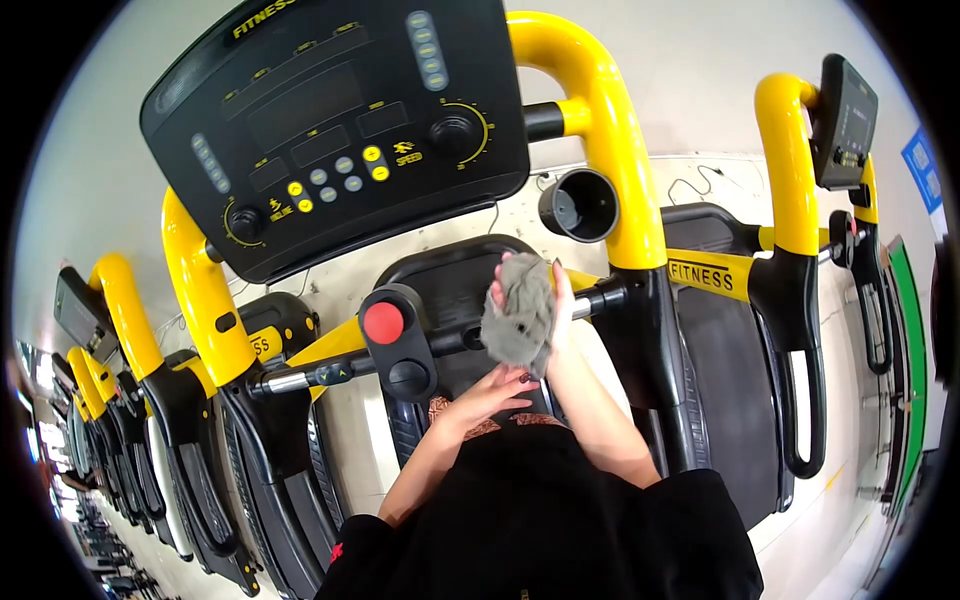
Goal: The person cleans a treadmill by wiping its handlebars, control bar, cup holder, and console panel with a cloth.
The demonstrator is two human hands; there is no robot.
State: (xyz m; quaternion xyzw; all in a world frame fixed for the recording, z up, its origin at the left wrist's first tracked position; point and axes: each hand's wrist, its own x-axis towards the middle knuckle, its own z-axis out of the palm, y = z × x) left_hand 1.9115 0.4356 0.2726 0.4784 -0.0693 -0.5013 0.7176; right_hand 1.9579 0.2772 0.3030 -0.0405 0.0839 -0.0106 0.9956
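A crumpled grey cloth (520, 312) is bunched up in front of the treadmill's crossbar. My right hand (560, 310) holds it from the right side, with fingertips showing at its upper left edge. Just below the cloth is my left hand (492, 397), its fingers apart and pointing right, near the cloth's lower end. Whether those fingers touch the cloth is hard to tell. To the left of the hands, a red round button (383, 322) sits on a black housing on the crossbar. Above them is the black treadmill console (330, 130) with dials and small buttons.
A black cup holder (580, 206) is fixed beside the yellow frame (630, 170) at upper right. Black side rails flank my body. More treadmills stand left and right, one with a console (848, 125). Thin cables lie on the floor by the wall.
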